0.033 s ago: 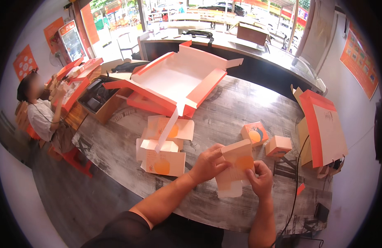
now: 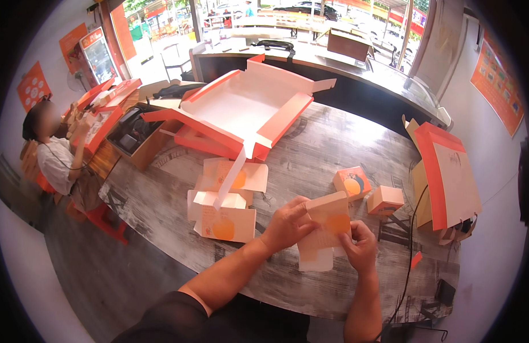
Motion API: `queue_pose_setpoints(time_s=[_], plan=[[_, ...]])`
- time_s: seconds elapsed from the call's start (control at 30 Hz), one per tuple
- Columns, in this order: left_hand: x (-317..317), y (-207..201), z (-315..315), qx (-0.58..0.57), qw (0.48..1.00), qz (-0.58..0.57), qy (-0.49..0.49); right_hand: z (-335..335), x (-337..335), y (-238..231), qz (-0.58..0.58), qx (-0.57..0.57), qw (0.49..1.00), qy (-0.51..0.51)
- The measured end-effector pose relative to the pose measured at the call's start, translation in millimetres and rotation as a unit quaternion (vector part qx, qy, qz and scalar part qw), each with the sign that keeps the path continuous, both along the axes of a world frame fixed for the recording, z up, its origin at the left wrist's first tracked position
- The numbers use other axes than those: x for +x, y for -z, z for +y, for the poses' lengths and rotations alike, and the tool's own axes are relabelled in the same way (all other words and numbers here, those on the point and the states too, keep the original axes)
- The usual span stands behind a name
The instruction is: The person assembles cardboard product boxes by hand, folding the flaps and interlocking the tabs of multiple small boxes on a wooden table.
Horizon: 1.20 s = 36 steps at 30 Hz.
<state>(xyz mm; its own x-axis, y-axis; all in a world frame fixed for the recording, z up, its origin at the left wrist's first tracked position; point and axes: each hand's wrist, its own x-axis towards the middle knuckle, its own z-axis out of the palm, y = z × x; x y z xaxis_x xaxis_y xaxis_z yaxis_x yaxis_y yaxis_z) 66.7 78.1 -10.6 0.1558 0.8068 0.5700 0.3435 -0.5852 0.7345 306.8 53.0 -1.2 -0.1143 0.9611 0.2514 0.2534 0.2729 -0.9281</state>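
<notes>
Above the near part of the table, a small pale carton (image 2: 327, 207) with an orange print is held up, partly unfolded, a long flap hanging below it. My left hand (image 2: 287, 227) pinches its left edge. The right edge is gripped by my right hand (image 2: 360, 244), thumb on the front. Just beyond my hands stand two small closed boxes: a patterned orange box (image 2: 352, 182) and a paler box (image 2: 386, 199) to its right. Left of my hands lie unfolded cartons of the same kind, one nearer (image 2: 227, 226) and one farther (image 2: 216, 171), partly overlapping.
A large open red-and-white box (image 2: 241, 94) covers the far table. A brown carton (image 2: 140, 137) with dark items stands at left. At right are a red-and-white box lid (image 2: 454, 177) and a black cable (image 2: 412, 246). A co-worker (image 2: 56, 148) sits far left beside red boxes.
</notes>
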Motion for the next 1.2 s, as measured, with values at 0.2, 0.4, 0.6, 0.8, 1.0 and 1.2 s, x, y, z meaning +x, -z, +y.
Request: queue_pose_setpoints(time_s=[0.2,0.4,0.6,0.8,1.0,1.2], plan=[[1,-10,1,0.019,0.997,-0.053,-0.062,-2,-9,7,0.031,0.024,0.999,0.012],[6,3,-1,-0.126,0.971,-0.203,0.010,3,-14,16,0.185,-0.021,0.981,0.048],[3,5,0,0.054,0.997,0.004,-0.055,5,-13,21,0.133,-0.029,0.988,0.072],[-4,2,2,-0.003,0.990,0.075,-0.119,-2,-28,23,0.037,-0.018,0.997,0.070],[2,-15,-3,0.068,0.963,0.190,-0.177,-1,-33,29,-0.122,0.042,0.989,0.078],[11,0,-11,0.076,0.973,0.216,-0.013,7,-40,21,-0.095,0.033,0.993,0.070]])
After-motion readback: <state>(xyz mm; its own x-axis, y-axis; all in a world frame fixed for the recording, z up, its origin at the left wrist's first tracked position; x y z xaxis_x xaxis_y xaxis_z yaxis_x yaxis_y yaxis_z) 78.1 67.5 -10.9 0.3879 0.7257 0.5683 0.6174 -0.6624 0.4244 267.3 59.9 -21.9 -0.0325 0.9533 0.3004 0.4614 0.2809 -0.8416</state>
